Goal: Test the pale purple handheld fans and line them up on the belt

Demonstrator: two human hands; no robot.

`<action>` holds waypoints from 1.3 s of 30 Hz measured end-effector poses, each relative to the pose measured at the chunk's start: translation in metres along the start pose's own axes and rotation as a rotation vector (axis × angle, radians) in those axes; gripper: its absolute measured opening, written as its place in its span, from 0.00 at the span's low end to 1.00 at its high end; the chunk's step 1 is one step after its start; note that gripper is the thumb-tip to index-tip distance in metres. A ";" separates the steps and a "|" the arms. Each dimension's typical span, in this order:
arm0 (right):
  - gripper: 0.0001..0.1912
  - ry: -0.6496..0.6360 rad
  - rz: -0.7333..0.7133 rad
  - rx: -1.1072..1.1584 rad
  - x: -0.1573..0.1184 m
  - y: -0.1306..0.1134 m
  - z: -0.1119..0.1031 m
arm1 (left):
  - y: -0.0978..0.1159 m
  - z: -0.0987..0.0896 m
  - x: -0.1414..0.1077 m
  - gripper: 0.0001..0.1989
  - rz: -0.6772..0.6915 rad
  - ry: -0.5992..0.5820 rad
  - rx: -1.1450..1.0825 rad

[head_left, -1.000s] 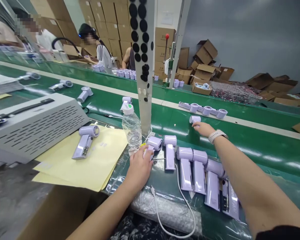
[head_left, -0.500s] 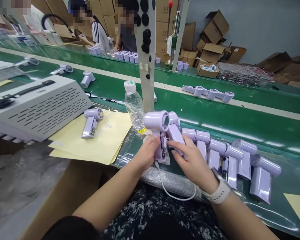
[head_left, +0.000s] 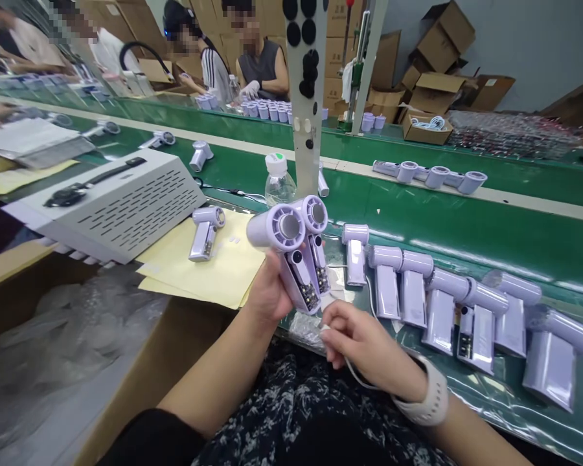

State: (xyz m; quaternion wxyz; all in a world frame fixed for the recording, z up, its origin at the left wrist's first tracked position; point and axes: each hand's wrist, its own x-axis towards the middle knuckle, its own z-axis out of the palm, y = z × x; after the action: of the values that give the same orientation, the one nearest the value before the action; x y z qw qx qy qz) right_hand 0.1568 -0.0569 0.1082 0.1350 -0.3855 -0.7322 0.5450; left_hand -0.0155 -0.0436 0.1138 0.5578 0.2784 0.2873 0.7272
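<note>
My left hand (head_left: 271,291) is wrapped round two purple handheld fans (head_left: 298,275), side by side and tilted, their handles showing bare circuit parts. Just below and right of these handles, my right hand (head_left: 350,333) pinches the end of a white cable (head_left: 354,372). The cable end is mostly covered by my fingertips. To the right, a row of purple fans (head_left: 412,285) lies on the green table (head_left: 466,217). One more fan (head_left: 205,236) rests on yellow paper (head_left: 175,268) at the left.
A grey vented metal box (head_left: 140,207) stands at the left. Behind my hands are a clear bottle (head_left: 278,181) and a metal post (head_left: 307,155). Fans lie along the pale strip (head_left: 342,167). Several people sit across the table; cartons (head_left: 437,94) are piled beyond.
My left hand now holds two fans, turned so their round ends face me. My right hand has moved down from the handles to the cable. The view has shifted left.
</note>
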 end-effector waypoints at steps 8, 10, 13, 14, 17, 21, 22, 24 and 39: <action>0.17 0.190 -0.012 0.426 -0.024 -0.004 -0.007 | -0.020 0.043 0.002 0.35 -0.111 -0.081 -0.196; 0.18 0.220 0.015 0.497 -0.026 -0.002 -0.002 | -0.024 0.047 0.001 0.35 -0.099 -0.084 -0.183; 0.22 0.243 0.041 0.582 -0.026 0.004 0.002 | -0.029 0.047 0.000 0.35 -0.056 -0.058 -0.122; 0.23 0.243 0.027 0.574 -0.026 0.005 0.002 | -0.030 0.046 -0.001 0.35 -0.040 -0.048 -0.105; 0.18 0.235 -0.077 0.388 -0.024 0.005 -0.002 | -0.030 0.043 -0.001 0.36 -0.028 -0.012 -0.106; 0.14 0.223 -0.272 0.121 -0.025 0.004 -0.006 | -0.024 0.040 -0.002 0.36 -0.084 0.041 -0.191; 0.15 0.223 -0.314 0.103 -0.025 0.004 -0.006 | -0.022 0.039 -0.002 0.36 -0.095 0.049 -0.211; 0.15 0.261 -0.340 0.104 -0.024 0.006 -0.004 | -0.018 0.036 -0.002 0.36 -0.097 0.047 -0.239; 0.25 0.396 -0.017 0.585 -0.019 0.016 0.014 | -0.034 0.036 -0.013 0.38 -0.043 -0.038 -0.115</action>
State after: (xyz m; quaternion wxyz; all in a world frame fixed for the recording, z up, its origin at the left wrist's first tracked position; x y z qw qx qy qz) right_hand 0.1675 -0.0782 0.0930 0.3836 -0.4225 -0.5079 0.6453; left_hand 0.0358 -0.0454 0.1118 0.5935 0.2535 0.2404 0.7251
